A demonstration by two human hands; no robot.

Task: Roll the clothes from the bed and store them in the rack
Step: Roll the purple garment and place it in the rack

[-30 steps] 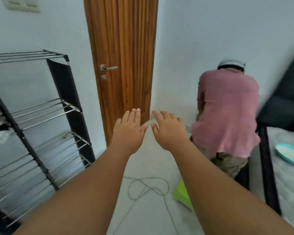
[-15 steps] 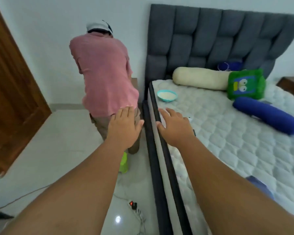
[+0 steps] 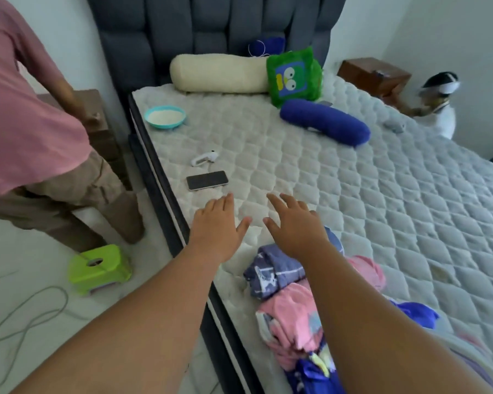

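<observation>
- Over the bed (image 3: 353, 194), in the head view, I hold my left hand (image 3: 215, 226) and my right hand (image 3: 293, 223) flat, with fingers spread and nothing in them.
- Both hands float above a bare patch of the bed, close to its left edge.
- The clothes (image 3: 291, 297) I must roll lie in a heap on the bed, right under my right arm, close to that same edge. I see purple, pink and blue ones.
- I cannot see the rack from here.
- A phone (image 3: 207, 180) lies on the bed just past my left hand, and a small white gadget (image 3: 204, 158) a bit farther up. A bowl (image 3: 165, 117) with something white in it sits near the head of the bed.
- What could go wrong, I think: if I tug a cloth fast, it may knock the phone off the edge, or the heap may slip to the floor.
- Another person in a pink shirt (image 3: 20, 109) stands beside the bed, with a green stool (image 3: 98, 267) and a cable (image 3: 26, 317) on the floor. I could trip there on my way to the rack.
- The middle of the bed is wide open, so that looks like good room for rolling.
</observation>
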